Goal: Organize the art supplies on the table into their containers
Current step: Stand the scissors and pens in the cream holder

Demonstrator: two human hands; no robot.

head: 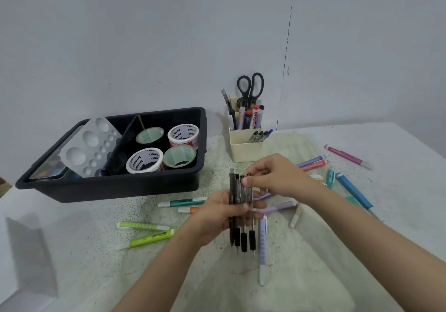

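My left hand (218, 215) grips a bundle of several black pens (242, 235), tips pointing toward me, above the middle of the table. My right hand (275, 176) pinches the top end of one pen in that bundle. A cream pen holder (243, 151) stands just behind the hands, with scissors (251, 88), markers and a few pens in it. Loose highlighters lie around: two green ones (144, 233), a teal one (182, 202), a lilac one (263, 244), and blue (353, 189) and pink (347, 156) ones to the right.
A black bin (115, 186) at the left holds a white paint palette (91, 145) and several tape rolls (183, 135). A grey wall runs close behind the table. The table's left edge drops off near the bin.
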